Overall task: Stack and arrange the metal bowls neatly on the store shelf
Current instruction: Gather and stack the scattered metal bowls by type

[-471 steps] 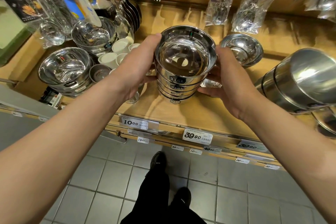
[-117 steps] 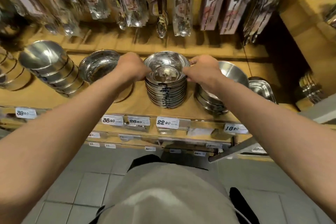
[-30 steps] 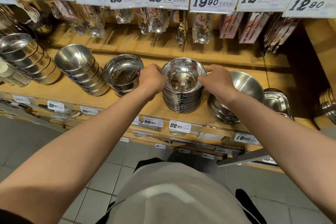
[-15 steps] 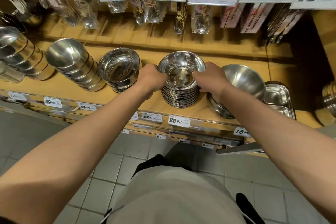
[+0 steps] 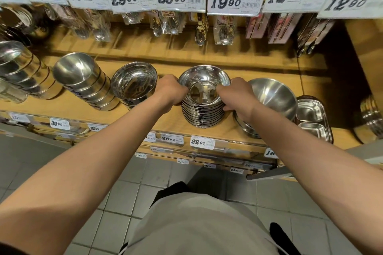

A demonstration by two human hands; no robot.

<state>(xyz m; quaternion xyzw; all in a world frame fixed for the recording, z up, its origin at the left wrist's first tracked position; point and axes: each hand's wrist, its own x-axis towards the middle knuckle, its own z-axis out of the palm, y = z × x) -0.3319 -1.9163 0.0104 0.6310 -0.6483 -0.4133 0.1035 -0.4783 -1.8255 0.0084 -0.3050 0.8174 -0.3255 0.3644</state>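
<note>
Bowl stack [image 5: 203, 114]: nested metal bowls, upright on the wooden shelf [image 5: 275, 68], mid-front.
Left hand [image 5: 171, 90]: fingers curled over the stack's left rim.
Right hand [image 5: 236, 94]: fingers curled over the right rim.
Neighbours: wide bowl [image 5: 273, 95] just right; deep bowl [image 5: 134, 85] left.

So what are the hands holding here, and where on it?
Both grip the bowl stack at its top rim: left hand on its left side, right hand on its right.
</note>
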